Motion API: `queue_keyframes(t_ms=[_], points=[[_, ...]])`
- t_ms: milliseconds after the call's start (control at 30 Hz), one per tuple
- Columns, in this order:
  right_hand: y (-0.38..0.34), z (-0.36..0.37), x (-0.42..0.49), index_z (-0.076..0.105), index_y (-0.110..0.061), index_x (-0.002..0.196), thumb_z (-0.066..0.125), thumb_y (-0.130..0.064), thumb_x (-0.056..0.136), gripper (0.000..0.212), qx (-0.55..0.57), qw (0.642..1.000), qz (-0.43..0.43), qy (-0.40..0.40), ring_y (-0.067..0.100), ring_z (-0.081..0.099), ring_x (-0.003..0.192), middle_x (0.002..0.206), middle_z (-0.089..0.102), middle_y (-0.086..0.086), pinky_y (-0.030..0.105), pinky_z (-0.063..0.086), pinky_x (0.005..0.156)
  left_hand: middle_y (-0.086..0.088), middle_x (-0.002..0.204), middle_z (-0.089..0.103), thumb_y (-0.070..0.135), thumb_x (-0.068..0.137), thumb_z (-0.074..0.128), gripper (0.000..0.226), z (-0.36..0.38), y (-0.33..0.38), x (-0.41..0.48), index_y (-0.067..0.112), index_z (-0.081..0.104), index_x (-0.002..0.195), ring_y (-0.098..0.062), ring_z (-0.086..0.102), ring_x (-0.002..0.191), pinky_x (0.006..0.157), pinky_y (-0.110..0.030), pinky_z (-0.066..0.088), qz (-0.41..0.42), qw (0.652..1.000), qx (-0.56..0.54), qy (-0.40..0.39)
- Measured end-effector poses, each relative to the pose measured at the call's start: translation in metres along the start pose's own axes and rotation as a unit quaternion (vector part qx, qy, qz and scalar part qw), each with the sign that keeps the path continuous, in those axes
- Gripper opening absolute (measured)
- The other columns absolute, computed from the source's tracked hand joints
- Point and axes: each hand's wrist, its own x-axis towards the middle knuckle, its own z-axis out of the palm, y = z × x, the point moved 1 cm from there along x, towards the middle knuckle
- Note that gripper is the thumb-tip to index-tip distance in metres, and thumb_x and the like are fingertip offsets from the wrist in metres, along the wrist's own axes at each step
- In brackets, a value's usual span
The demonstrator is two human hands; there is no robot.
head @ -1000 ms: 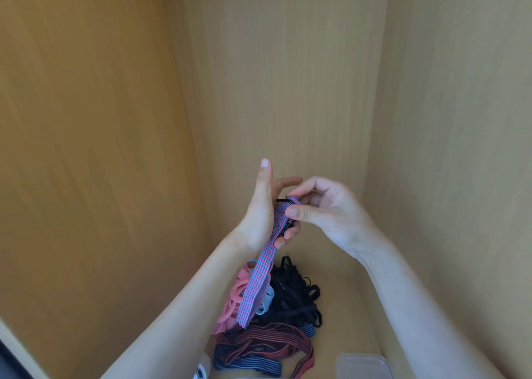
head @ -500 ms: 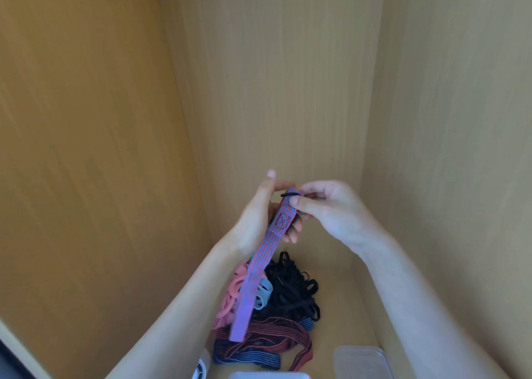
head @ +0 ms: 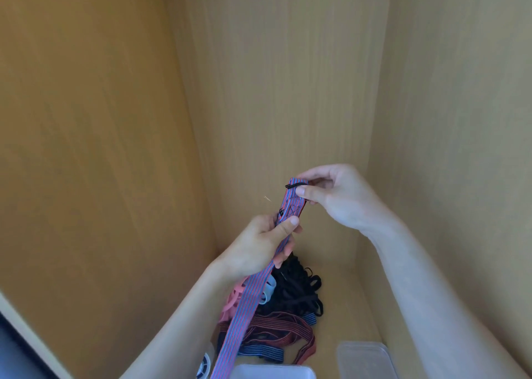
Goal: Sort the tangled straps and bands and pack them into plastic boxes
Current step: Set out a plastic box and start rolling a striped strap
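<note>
A long blue-and-red striped strap (head: 244, 301) is held up above the pile. My right hand (head: 336, 197) pinches its top end, where a thin black band is looped round it. My left hand (head: 259, 249) grips the strap a little lower between thumb and fingers, and the rest hangs down past my left forearm. Below lies a tangle of black bands (head: 293, 289), pink bands (head: 233, 301), a pale blue band (head: 267, 289) and dark red and blue striped straps (head: 273, 335). Two clear plastic boxes stand in front: one (head: 273, 372) at the bottom middle, one (head: 365, 358) at the bottom right.
The pile lies on the floor of a wooden cabinet (head: 288, 90) with walls close on the left, back and right. A small white reel (head: 205, 364) sits at the bottom beside my left forearm.
My left hand slid down the strap and now grips it lower, away from my right hand. My right hand kept its pinch on the top end. The strap is stretched out longer between the hands.
</note>
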Motion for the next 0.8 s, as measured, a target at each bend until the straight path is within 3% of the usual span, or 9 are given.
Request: queue_keyframes(t_ms=[100, 200, 333, 433, 533, 633, 800], points=[[0.001, -0.002, -0.001, 0.076, -0.03, 0.086, 0.075, -0.009, 0.089, 0.021, 0.008, 1.0, -0.008, -0.015, 0.014, 0.064, 0.075, 0.091, 0.077, 0.009, 0.031, 0.053, 0.08, 0.002, 0.056, 0.043, 0.028, 0.107, 0.044, 0.028, -0.001, -0.002, 0.001, 0.008, 0.047, 0.088, -0.013, 0.033, 0.041, 0.043, -0.023, 0.036, -0.011, 1.0, -0.013, -0.008], [0.003, -0.008, 0.0, 0.079, -0.027, 0.089, 0.076, -0.011, 0.088, 0.016, 0.033, 0.999, -0.002, -0.04, 0.009, 0.065, 0.07, 0.083, 0.077, -0.001, 0.021, 0.053, 0.073, 0.004, 0.056, 0.036, 0.034, 0.104, 0.044, 0.03, 0.001, -0.001, 0.001, 0.013, 0.04, 0.083, -0.012, 0.027, 0.042, 0.043, -0.024, 0.029, -0.015, 0.999, -0.042, -0.025], [0.006, -0.013, -0.001, 0.082, -0.026, 0.084, 0.08, -0.023, 0.082, 0.004, 0.114, 0.991, 0.012, -0.07, 0.008, 0.066, 0.072, 0.084, 0.077, 0.0, 0.02, 0.051, 0.065, 0.007, 0.053, 0.036, 0.05, 0.094, 0.046, 0.038, 0.002, 0.002, -0.001, 0.014, 0.04, 0.081, -0.013, 0.023, 0.043, 0.045, -0.029, 0.022, -0.027, 0.998, -0.045, -0.027], [0.012, -0.015, -0.002, 0.08, -0.023, 0.083, 0.083, -0.037, 0.072, 0.018, 0.195, 0.977, 0.027, -0.082, 0.014, 0.068, 0.073, 0.088, 0.076, 0.006, 0.023, 0.05, 0.061, 0.006, 0.052, 0.034, 0.052, 0.091, 0.047, 0.04, 0.002, 0.007, -0.001, 0.014, 0.041, 0.078, -0.013, 0.022, 0.043, 0.044, -0.026, 0.022, -0.024, 0.998, -0.05, -0.033], [0.017, -0.018, -0.001, 0.075, -0.015, 0.09, 0.083, -0.033, 0.073, 0.026, 0.253, 0.961, 0.021, -0.111, 0.019, 0.066, 0.069, 0.089, 0.073, 0.012, 0.024, 0.05, 0.058, 0.007, 0.051, 0.033, 0.052, 0.09, 0.046, 0.04, 0.001, 0.015, -0.004, 0.016, 0.041, 0.075, -0.01, 0.022, 0.04, 0.04, -0.02, 0.024, -0.026, 0.994, -0.081, -0.064], [0.019, -0.018, -0.001, 0.068, -0.005, 0.112, 0.082, -0.022, 0.074, 0.043, 0.297, 0.942, 0.01, -0.156, 0.021, 0.059, 0.07, 0.097, 0.068, 0.017, 0.025, 0.049, 0.058, 0.007, 0.051, 0.03, 0.055, 0.095, 0.045, 0.044, -0.001, 0.023, -0.008, 0.017, 0.041, 0.073, -0.007, 0.021, 0.039, 0.04, -0.019, 0.022, -0.034, 0.988, -0.111, -0.099], [0.015, -0.013, -0.004, 0.077, -0.015, 0.113, 0.094, -0.035, 0.063, 0.057, 0.291, 0.935, -0.021, -0.204, 0.016, 0.052, 0.066, 0.094, 0.067, 0.01, 0.021, 0.046, 0.06, 0.006, 0.051, 0.029, 0.054, 0.093, 0.042, 0.041, -0.003, 0.024, -0.013, 0.018, 0.042, 0.073, -0.006, 0.019, 0.038, 0.041, -0.02, 0.018, -0.054, 0.978, -0.149, -0.134]])
